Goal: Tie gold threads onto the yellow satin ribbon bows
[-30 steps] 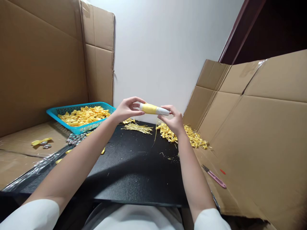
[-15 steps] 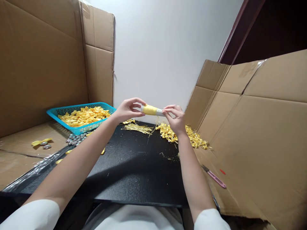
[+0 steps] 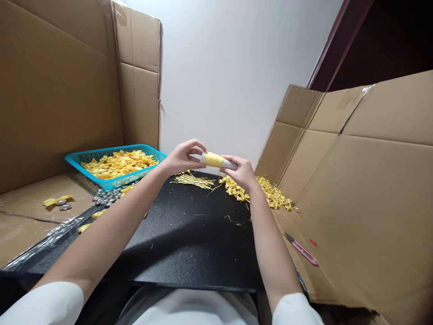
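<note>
A thread spool (image 3: 213, 159), white with yellow thread wound round its middle, is held up between my two hands above the far part of the black table. At its wide left end my left hand (image 3: 185, 158) grips it between thumb and fingers. My right hand (image 3: 241, 171) is closed round the narrow, pale right end, and the spool slopes slightly down that way. Below it lies a bundle of thin gold strips (image 3: 194, 181). A heap of yellow ribbon pieces (image 3: 270, 193) sits behind and beside my right wrist.
A blue basket (image 3: 111, 184) of yellow ribbon bows stands at the far left. Beside it are silver round buttons (image 3: 105, 197). Pink-handled snips (image 3: 302, 251) lie at the right on cardboard (image 3: 379, 203), which walls both sides of the black table (image 3: 189, 253).
My right hand has moved left and wrapped further round the spool's narrow end, where its fingertips pinched before. The spool now tilts a little more downward to the right.
</note>
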A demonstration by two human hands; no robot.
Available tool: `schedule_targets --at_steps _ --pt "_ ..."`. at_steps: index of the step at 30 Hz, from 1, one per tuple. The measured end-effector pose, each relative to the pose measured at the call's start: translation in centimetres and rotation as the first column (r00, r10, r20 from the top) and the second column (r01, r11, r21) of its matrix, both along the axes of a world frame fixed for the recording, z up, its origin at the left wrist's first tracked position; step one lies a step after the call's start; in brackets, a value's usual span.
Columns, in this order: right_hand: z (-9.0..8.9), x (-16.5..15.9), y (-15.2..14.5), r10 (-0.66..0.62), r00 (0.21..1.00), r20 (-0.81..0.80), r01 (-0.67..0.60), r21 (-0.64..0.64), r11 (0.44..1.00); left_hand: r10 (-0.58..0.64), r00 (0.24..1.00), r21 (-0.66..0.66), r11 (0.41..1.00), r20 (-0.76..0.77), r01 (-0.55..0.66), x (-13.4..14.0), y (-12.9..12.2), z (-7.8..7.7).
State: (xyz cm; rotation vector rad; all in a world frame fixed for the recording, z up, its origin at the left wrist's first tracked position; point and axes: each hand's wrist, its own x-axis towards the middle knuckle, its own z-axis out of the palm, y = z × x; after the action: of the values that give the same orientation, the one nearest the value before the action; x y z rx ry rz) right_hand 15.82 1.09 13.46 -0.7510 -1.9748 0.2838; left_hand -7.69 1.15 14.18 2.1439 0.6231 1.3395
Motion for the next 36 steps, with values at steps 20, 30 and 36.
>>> schedule_targets --at_steps 20,30,36 --pt "0.5 -0.8 -1.3 -0.125 0.983 0.137 0.077 0.310 0.948 0.128 0.977 -0.111 0.983 -0.173 -0.148 0.5 -0.5 0.4" --pt "0.5 -1.1 -1.4 -0.141 0.976 0.168 0.088 0.289 0.953 0.149 0.972 -0.075 0.983 -0.181 -0.165 0.2 -0.2 0.4" --pt "1.2 -0.2 -1.8 -0.125 0.969 0.212 0.082 0.201 0.976 0.271 0.956 -0.144 0.948 -0.110 -0.285 0.2 0.0 0.4"
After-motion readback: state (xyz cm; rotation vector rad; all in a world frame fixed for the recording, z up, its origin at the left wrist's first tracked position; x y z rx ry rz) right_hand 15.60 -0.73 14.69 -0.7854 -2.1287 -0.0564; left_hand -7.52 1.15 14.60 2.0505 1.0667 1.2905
